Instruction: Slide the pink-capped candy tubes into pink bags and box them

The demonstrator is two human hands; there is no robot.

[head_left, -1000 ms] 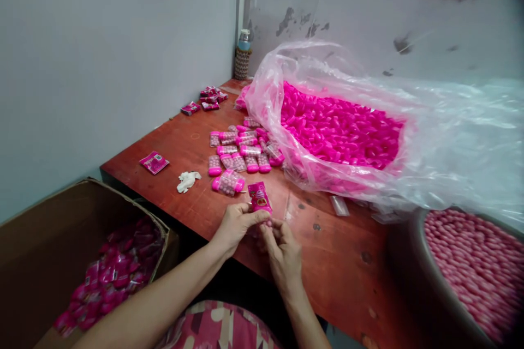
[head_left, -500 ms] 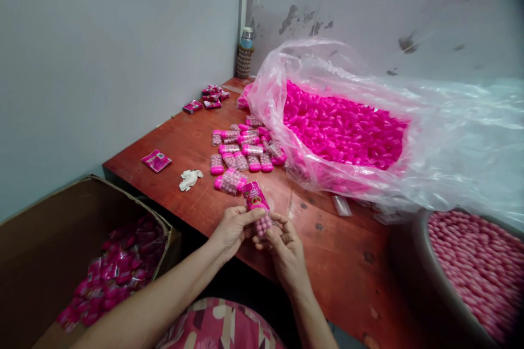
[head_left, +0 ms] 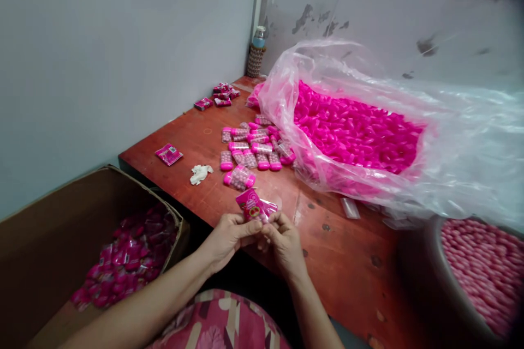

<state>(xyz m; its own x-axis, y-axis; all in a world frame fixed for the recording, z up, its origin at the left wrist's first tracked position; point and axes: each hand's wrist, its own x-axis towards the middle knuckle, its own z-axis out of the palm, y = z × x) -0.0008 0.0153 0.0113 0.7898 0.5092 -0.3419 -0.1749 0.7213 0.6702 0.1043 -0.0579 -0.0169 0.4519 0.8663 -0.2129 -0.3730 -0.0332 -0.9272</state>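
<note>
Above the table's near edge, my left hand [head_left: 236, 234] and my right hand [head_left: 283, 237] meet at a pink printed packet [head_left: 251, 206]. The left thumb presses on its lower front, and the right thumb and fingers pinch its right side. A few pink balls show through clear plastic at its lower right; the fingers cover the rest. Just beyond the hands lies a clear container of pink balls with bright pink ends [head_left: 239, 177]. Behind it are several similar containers [head_left: 262, 148] in a loose cluster.
A plastic-lined heap of pink plastic pieces [head_left: 356, 131] fills the back right. At the right stands a dark tub of pink balls [head_left: 483, 267]. A cardboard box [head_left: 53, 218] of pink packets is at lower left. White crumpled tissue [head_left: 200, 174] and a flat packet [head_left: 168, 154] lie left.
The packet has gone from upright, with its rows of balls showing, to bunched and tilted, its balls mostly covered. Both hands have drawn closer together around it. The view has turned slightly left.
</note>
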